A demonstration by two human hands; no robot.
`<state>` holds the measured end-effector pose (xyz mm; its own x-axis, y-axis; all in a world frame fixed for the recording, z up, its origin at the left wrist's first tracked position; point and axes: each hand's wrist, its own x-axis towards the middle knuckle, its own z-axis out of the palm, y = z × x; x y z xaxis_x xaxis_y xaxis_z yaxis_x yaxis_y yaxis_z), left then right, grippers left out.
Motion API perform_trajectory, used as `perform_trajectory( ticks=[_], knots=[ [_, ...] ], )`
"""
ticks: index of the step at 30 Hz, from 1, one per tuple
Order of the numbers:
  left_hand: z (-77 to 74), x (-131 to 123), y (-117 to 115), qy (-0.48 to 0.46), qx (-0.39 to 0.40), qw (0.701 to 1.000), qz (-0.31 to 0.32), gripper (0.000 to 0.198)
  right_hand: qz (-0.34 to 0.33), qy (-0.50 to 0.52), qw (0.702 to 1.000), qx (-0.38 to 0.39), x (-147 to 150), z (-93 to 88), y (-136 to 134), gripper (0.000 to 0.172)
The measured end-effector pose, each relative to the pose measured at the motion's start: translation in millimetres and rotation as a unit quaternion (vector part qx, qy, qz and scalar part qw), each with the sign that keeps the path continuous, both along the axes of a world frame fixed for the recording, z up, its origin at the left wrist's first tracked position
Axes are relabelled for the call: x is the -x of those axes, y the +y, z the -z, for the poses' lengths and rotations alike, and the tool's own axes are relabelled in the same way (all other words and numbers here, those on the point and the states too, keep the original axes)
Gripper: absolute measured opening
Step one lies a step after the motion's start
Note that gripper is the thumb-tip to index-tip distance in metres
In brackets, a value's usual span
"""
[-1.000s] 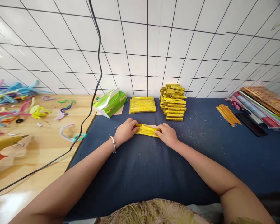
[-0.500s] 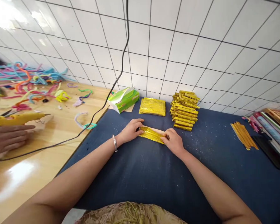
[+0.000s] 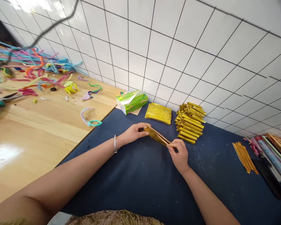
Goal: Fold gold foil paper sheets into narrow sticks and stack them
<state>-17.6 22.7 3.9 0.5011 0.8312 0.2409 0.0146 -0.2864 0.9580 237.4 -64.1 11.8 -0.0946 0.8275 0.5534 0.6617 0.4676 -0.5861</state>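
Between my two hands is a folded sheet of gold foil paper [image 3: 156,137], tilted, with its pale backing showing along the upper edge. My left hand [image 3: 136,132] pinches the left end between thumb and fingers. At the right end, my right hand [image 3: 179,152] grips the paper the same way. Behind it lies a flat stack of gold foil sheets [image 3: 158,113]. A tall pile of narrow folded gold strips [image 3: 190,122] stands to the right of that stack. The blue tabletop [image 3: 135,178] is below my hands.
A green tissue box [image 3: 134,102] stands by the tiled wall. On the wooden table [image 3: 93,103] at left lie tangled pipe cleaners [image 3: 53,64] and scissors [image 3: 2,101]. A dark cable [image 3: 51,28] hangs at upper left. Flat golden strips [image 3: 244,157] and books [image 3: 273,156] lie at right.
The gold foil paper has been tilted up and looks narrower, with both hands still on it. Another person's hand and a yellow glue gun have left the view; the cable has swung left.
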Motion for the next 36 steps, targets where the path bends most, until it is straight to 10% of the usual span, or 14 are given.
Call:
perform_trajectory(
  ticks=[16, 22, 36],
  knots=[
    [8.5, -13.3, -6.4, -0.083, 0.065, 0.993, -0.047, 0.021, -0.007, 0.083, 0.991, 0.107, -3.3, 4.1, 4.0, 0.006],
    [0.0, -16.5, -13.4, -0.089, 0.113, 0.989, -0.026, 0.063, 0.023, 0.117, 0.986, 0.120, -5.2, 10.0, 6.1, 0.010],
    [1.9, -15.9, -17.5, -0.058, 0.102, 0.993, -0.028, 0.027, -0.004, 0.194, 0.960, 0.204, -6.8, 9.3, 10.5, 0.036]
  ],
)
